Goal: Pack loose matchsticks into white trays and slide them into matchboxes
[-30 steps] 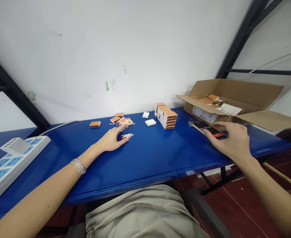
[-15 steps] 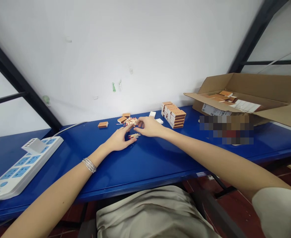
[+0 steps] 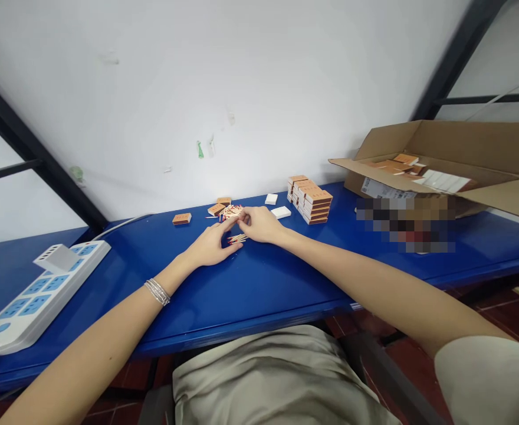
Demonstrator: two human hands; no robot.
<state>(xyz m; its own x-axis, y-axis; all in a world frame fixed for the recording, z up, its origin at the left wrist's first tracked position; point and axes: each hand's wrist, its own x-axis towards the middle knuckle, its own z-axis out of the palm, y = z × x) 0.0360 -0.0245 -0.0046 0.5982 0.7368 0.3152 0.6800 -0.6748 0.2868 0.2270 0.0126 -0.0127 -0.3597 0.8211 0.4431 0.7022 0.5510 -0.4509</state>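
Observation:
My left hand (image 3: 210, 244) rests on the blue table, its thumb and fingers apart around a small bundle of matches (image 3: 237, 239). Fingertips of my right hand (image 3: 262, 224) are pinched together close to the left index finger; whatever they may hold is too small to make out. Just beyond both hands lies a loose pile of red-tipped matches (image 3: 230, 212), partly covered by my fingers. Two matchboxes (image 3: 216, 209) sit against that pile, and another matchbox (image 3: 182, 219) lies to its left. Past my right hand are two white matchbox trays or boxes (image 3: 281, 212).
A stack of matchboxes (image 3: 310, 199) stands at the back right. Beyond it, an open cardboard carton (image 3: 365, 168) contains more matchboxes, with a blurred-out patch in front. At the left lies a white power strip (image 3: 42, 298) with a plugged-in adapter (image 3: 56, 258). The wall borders the table's back.
My right fingertips have closed in beside the left index finger over the match pile. The left hand stays around the small bundle. The view has shifted slightly.

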